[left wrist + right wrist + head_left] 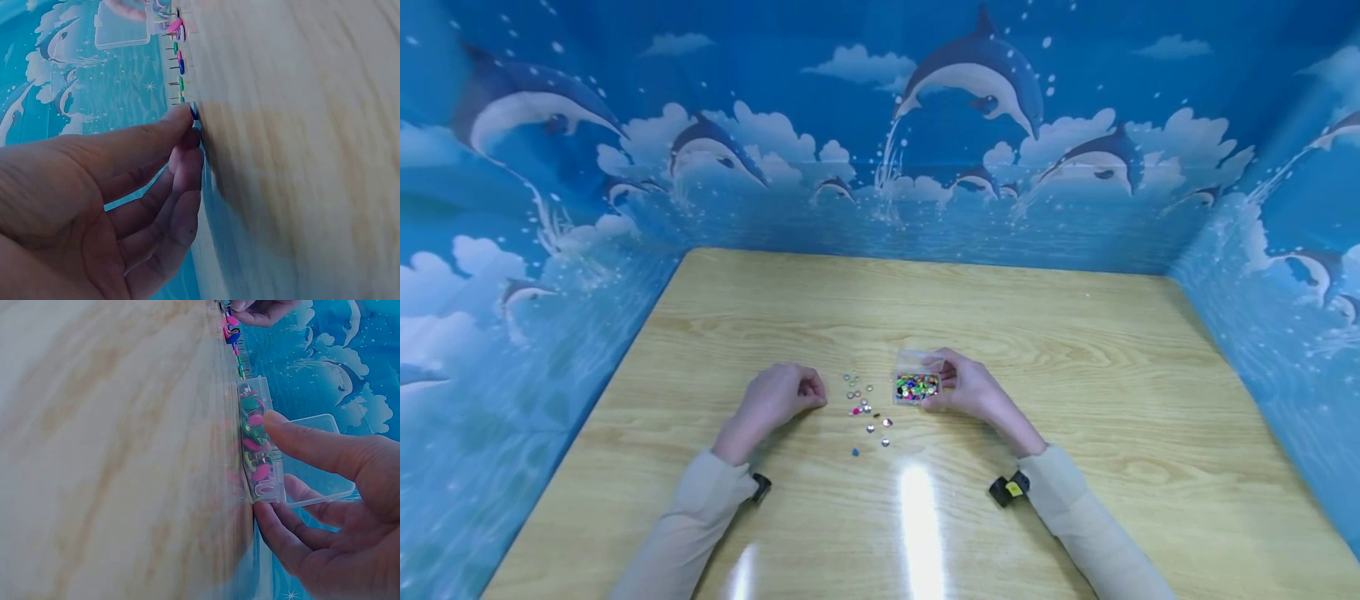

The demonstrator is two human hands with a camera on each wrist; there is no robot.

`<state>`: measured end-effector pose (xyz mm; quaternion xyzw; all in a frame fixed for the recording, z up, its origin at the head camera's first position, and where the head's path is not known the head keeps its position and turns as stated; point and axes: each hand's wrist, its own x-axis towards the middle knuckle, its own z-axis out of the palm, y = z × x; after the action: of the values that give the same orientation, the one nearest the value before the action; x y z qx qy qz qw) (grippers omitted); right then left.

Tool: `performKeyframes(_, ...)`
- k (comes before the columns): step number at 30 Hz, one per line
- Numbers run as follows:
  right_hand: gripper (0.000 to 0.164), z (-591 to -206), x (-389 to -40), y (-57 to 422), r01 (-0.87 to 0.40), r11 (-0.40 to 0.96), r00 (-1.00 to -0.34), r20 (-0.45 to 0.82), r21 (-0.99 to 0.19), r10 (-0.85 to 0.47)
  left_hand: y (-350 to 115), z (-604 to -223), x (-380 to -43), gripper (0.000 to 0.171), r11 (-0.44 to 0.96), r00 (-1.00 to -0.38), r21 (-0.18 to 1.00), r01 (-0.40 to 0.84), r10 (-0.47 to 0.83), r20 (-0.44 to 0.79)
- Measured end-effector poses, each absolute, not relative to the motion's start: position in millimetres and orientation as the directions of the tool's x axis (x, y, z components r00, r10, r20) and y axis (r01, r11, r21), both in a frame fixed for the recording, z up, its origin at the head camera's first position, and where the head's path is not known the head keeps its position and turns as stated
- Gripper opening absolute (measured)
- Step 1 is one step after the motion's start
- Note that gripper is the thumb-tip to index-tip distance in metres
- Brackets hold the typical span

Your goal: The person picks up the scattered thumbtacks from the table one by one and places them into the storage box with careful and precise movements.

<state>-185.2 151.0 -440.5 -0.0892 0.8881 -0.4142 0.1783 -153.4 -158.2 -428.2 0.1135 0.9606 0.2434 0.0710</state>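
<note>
My right hand [966, 387] grips the right side of a small clear plastic box [272, 481], thumb on one side and fingers on the other. Its hinged lid [319, 459] stands raised, and colourful thumbtacks [916, 387] fill the box. To the left of it, my left hand [782, 396] is low over the table, thumb and forefinger pinched together. A blue thumbtack [194, 113] shows right at those fingertips, partly hidden by the thumb. Several loose thumbtacks [865, 406] lie between the two hands, many with their points up.
The wood-grain table [1037, 333] carries a lone blue thumbtack [855, 452] nearer the front. Blue dolphin-print sheets [865, 167] rise behind the table and along both sides. Black wrist cameras are strapped at both cuffs.
</note>
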Motion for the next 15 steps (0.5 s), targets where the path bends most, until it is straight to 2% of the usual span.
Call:
performKeyframes(8, 0.071, -440.6, -184.5, 150.3, -0.020, 0.631, -0.922, -0.231, -0.775, -0.312, -151.7, -427.3, -156.5, 0.008, 0.862, -0.973, 0.480, 0.164, 0.222, -0.067)
performKeyframes(15, 0.071, -441.3, -184.6, 150.4, -0.021, 0.630, -0.925, -0.223, -0.776, -0.306, -134.9, -422.1, -158.8, 0.009, 0.824, -0.971, 0.535, 0.188, 0.236, -0.022)
